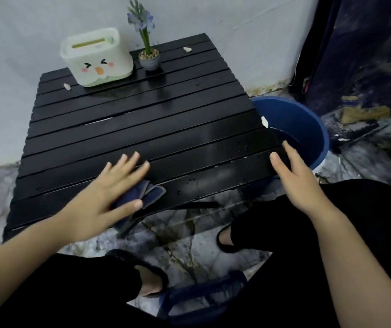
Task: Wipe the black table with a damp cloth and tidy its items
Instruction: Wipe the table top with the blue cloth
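Note:
A low black slatted table [142, 129] fills the middle of the view, its near slats wet and shiny. My left hand [104, 195] lies flat with spread fingers on a folded dark blue cloth [150, 194] at the table's near edge. My right hand [294, 171] rests on the table's near right corner, fingers apart, holding nothing. At the back stand a white tissue box with a cartoon face [96, 56] and a small potted purple flower [148, 43]. Small white scraps lie at the back right [186, 49], back left [67, 86] and right edge [264, 121].
A blue bucket [308, 129] with water stands on the floor against the table's right side. A white wall is behind the table, a dark curtain [367, 55] to the right. My knees and slippered feet are below on a marbled floor, beside a blue stool [204, 297].

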